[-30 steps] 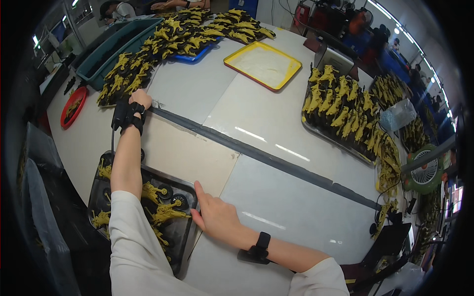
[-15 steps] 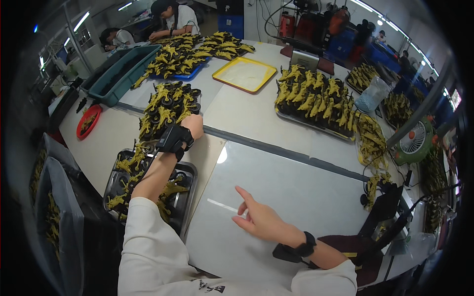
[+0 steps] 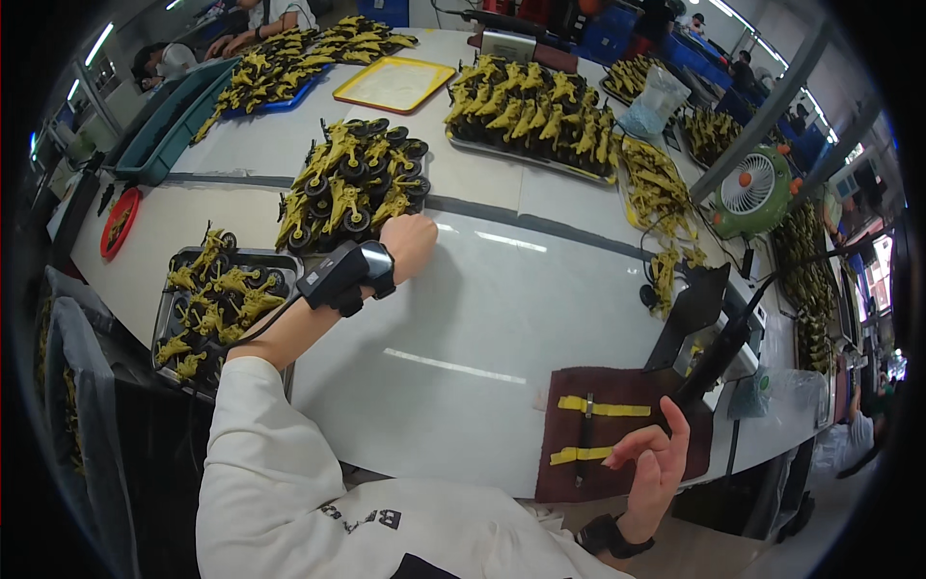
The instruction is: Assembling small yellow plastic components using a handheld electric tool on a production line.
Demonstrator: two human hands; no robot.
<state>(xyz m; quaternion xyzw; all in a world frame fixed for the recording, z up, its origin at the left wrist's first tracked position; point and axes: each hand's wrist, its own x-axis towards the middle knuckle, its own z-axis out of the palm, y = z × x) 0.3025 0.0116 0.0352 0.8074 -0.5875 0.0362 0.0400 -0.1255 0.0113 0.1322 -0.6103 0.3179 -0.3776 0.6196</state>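
My left hand (image 3: 410,246) is at the near right edge of a pile of yellow parts with black wheels (image 3: 352,183). Its fingers are curled under and point away, so whatever they hold, if anything, is hidden. Over the right end of a maroon mat (image 3: 569,482), my right hand (image 3: 656,468) is raised with its index finger stretched up and the other fingers loosely bent. It holds nothing that I can see. Two yellow strips (image 3: 617,409) lie across the mat, with a thin dark metal piece across them.
A metal tray (image 3: 289,259) of similar wheeled parts stands by my left forearm. Farther off are a yellow-rimmed tray (image 3: 447,74), a loaded tray of parts (image 3: 531,116) and a green bin (image 3: 154,159). At right are a green fan (image 3: 752,188) and a black-armed device (image 3: 719,357).
My left hand has moved from the pile's right side to its near right edge. The right hand has swung right, over the maroon mat. The view has turned right and down.
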